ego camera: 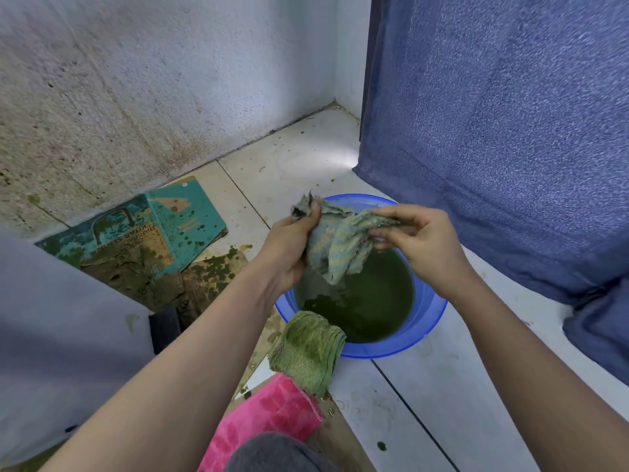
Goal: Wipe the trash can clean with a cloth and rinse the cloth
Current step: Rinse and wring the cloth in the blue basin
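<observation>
Place: you are looking down into a floor corner of a home, set up for washing.
Floor: white tiles [425, 386], dark grout, green spots.
Wall: rough plaster wall [136, 97], stained brown at its foot.
Right edge: blue fabric [510, 131] hanging to the tiles.
Wash gear: blue basin [432, 311] of green water standing on the tiles.

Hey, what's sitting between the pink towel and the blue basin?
A folded green cloth, touching the pink towel and overlapping the blue basin's rim, seen in the head view.
</observation>
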The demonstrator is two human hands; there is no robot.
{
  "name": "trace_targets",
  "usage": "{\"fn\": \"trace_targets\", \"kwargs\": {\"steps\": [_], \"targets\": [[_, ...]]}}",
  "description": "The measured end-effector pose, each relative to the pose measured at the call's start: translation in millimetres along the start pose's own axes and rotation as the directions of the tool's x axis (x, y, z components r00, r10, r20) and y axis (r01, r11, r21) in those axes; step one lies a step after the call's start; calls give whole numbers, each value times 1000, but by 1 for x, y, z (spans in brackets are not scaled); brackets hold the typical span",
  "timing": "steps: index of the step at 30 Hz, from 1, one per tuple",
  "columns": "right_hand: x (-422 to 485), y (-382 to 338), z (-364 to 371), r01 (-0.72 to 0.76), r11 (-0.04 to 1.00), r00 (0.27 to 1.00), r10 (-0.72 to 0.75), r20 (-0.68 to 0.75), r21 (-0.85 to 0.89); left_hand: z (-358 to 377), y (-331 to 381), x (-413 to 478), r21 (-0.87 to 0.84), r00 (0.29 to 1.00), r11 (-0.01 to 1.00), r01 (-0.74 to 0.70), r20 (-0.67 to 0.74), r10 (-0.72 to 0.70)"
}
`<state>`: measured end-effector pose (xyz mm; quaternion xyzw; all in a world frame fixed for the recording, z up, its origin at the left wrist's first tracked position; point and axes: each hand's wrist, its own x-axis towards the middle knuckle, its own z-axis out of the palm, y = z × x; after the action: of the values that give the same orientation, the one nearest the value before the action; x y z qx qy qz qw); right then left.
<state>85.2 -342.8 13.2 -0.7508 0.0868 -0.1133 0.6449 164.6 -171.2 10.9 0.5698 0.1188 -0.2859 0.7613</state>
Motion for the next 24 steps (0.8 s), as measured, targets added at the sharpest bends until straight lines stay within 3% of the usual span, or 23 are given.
{"fn": "trace_targets", "kwargs": {"steps": [2,4,7,10,13,16,18,21,24], "targets": [[0,0,3,46,994,995,-55,-84,-99,0,-1,1,13,1000,1000,-8,-30,9],[-1,-2,9,4,999,989,-9,-144,-32,1,-2,0,16,1000,1000,-12,11,12],[0,-9,20,-114,983,973,139,-185,142,3,-3,-9,98,977,994,-49,212,27],[1,-25,27,-227,912,952,282,-120,341,4,-7,-13,196,888,973,-120,459,17],[4,-35,24,-291,881,947,320,-18,373,7,-12,-11,320,916,935,-154,400,14],[5,-31,10,-264,963,961,267,-67,51,5,-12,-9,247,930,961,-121,367,23],[-1,-21,3,-325,943,945,327,24,-65,3,-9,-9,166,918,983,-77,398,5],[-12,-8,3,-433,901,895,430,120,0,4,-2,-15,117,897,993,-17,441,-37],[-18,-3,5,-418,895,907,401,127,155,5,1,-20,90,904,996,5,424,-43]]}}
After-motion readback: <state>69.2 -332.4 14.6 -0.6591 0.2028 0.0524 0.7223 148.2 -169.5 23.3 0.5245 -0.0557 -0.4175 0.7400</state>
